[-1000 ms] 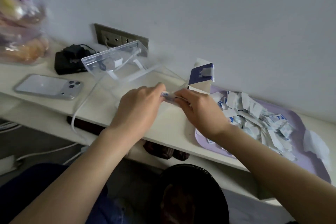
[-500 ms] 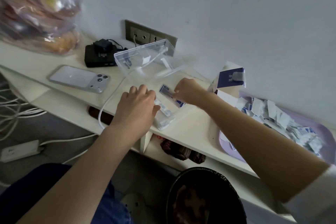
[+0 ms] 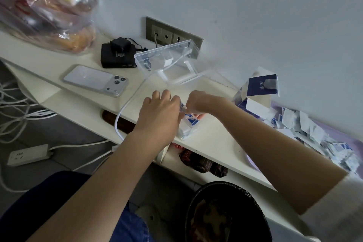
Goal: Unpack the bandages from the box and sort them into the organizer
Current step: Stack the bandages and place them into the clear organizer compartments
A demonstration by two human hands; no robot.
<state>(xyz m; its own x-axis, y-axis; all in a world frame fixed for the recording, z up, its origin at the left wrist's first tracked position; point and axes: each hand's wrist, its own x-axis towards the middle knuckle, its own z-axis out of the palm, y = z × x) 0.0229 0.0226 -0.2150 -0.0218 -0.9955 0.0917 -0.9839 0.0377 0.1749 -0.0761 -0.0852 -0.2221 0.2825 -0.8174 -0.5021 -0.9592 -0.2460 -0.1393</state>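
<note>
In the middle of the frame, the right hand (image 3: 202, 102) pinches a bandage (image 3: 183, 106) above the organizer (image 3: 184, 132). The left hand's (image 3: 159, 113) bent fingers (image 3: 167, 94) touch it (grip hidden, cannot tell).

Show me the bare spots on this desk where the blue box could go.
Bare desk lies between the plastic bag and the phone. A second strip runs along the front edge between the organizer and the purple tray. Crowded: the middle, where the left hand and right hand meet at a bandage over the organizer, and the heaped tray.
</note>
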